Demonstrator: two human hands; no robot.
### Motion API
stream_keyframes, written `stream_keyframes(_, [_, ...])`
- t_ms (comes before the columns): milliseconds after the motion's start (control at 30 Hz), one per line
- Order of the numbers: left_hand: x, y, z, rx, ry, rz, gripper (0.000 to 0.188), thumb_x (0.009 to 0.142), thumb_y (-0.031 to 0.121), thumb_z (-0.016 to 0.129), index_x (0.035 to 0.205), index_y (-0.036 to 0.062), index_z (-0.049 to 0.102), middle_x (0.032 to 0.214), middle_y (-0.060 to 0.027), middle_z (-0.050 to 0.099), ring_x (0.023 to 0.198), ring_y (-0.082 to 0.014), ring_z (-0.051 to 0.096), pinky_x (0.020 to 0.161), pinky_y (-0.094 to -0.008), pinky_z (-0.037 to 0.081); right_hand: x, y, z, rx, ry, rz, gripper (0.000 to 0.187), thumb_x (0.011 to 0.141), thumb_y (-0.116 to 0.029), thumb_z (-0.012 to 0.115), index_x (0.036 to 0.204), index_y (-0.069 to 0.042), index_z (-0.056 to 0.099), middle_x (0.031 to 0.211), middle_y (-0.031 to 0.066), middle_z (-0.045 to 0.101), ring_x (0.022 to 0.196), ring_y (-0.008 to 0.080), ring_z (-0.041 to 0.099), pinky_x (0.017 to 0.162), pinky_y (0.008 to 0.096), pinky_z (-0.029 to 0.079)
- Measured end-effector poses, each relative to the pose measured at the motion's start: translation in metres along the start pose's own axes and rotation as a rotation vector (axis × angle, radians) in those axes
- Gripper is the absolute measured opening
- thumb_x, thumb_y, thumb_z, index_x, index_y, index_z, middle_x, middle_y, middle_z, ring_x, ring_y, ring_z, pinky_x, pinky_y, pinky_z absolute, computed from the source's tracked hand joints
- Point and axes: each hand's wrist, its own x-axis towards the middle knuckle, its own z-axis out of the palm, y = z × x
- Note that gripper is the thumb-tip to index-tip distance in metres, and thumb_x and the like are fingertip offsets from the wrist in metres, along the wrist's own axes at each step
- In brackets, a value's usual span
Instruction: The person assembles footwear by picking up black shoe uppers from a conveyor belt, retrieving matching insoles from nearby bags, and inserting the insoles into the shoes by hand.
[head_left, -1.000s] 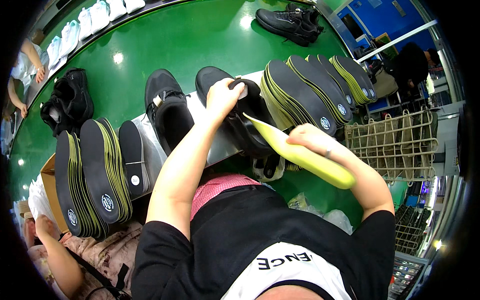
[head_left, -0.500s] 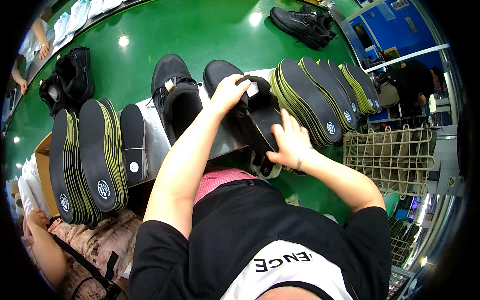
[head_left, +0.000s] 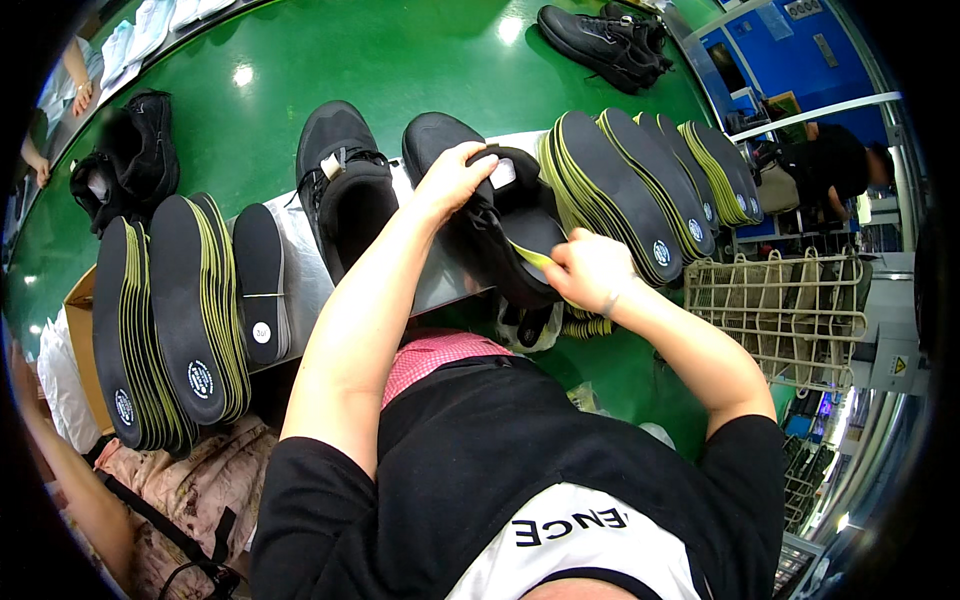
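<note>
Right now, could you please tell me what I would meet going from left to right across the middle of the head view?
Cardboard box, leftmost insole stack, second insole stack, banded insoles, untouched black shoe, hand-held black shoe, right hand, wire rack.

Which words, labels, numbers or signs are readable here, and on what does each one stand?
White shirt panel: large dark letters, legible, not copied here.
Insole stacks: round white prints, too small to read.
Round sticker, thin insole bundle: marking unclear.
Grey housing: yellow warning triangle; text too small.

The right hand point(head_left: 593, 268) partly hides the yellow insole point(head_left: 531, 257).
</note>
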Motion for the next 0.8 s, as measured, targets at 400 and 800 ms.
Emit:
stream_keyframes(400, [-0.008, 0.007, 0.006, 0.116, 0.115, 0.064, 0.034, 0.077, 0.019, 0.056, 0.102, -0.0026, 0.054, 0.091, -0.0123, 0.06, 0.085, -0.0176, 0.055, 0.077, -0.0268, 0.041, 0.054, -0.012, 0.049, -0.15, -0.117, -0.034, 0.023, 0.072, -0.013, 0.05, 0.086, 0.001, 0.062, 0.096, 0.0202, 0.054, 0.087, 0.0288, 0.057, 0.073, 0.0354, 0.047])
stream_keyframes(800, [-0.009, 0.004, 0.001, 0.135, 0.098, 0.08, 0.034, 0.078, 0.018, 0.056, 0.105, -0.0029, 0.052, 0.096, -0.0102, 0.058, 0.091, -0.016, 0.052, 0.082, -0.0254, 0.038, 0.089, 0.0, 0.018, 0.029, -0.801, -0.076, 0.041, 0.062, -0.019, 0.061, 0.099, -0.002, 0.059, 0.089, 0.0146, 0.062, 0.076, 0.0273, 0.06, 0.069, 0.0346, 0.048])
